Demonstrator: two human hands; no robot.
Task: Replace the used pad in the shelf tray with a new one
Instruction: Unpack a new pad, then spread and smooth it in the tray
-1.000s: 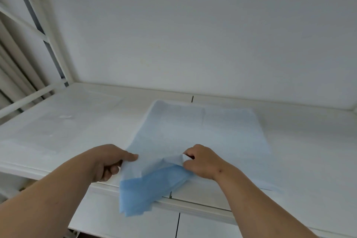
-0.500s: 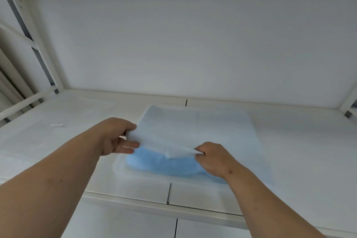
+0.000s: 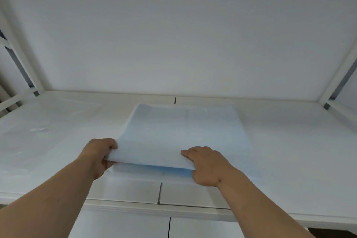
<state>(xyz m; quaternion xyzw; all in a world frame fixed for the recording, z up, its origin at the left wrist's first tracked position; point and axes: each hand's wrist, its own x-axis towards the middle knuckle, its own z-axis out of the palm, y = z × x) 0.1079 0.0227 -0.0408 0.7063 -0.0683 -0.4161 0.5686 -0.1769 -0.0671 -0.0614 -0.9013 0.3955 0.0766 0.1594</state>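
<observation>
A pale blue pad [image 3: 181, 131] lies on the white shelf tray [image 3: 289, 150], reaching from the middle toward the back. Its near edge is lifted off the tray, and the deeper blue underside shows beneath it. My left hand [image 3: 100, 154] grips the pad's near left corner, thumb under and fingers on top. My right hand [image 3: 206, 166] holds the near edge at its right side, fingers lying on the pad's top.
A white back panel [image 3: 173, 44] closes the shelf behind. White frame posts stand at the left [image 3: 21, 60] and right [image 3: 340, 67]. A clear plastic sheet [image 3: 48, 125] lies flat on the tray's left part. The tray's front lip [image 3: 160, 208] runs below my hands.
The pad's near part hung over the front lip one second ago. Both hands have moved it back onto the tray and spread apart along its near edge, flattening the crumpled fold.
</observation>
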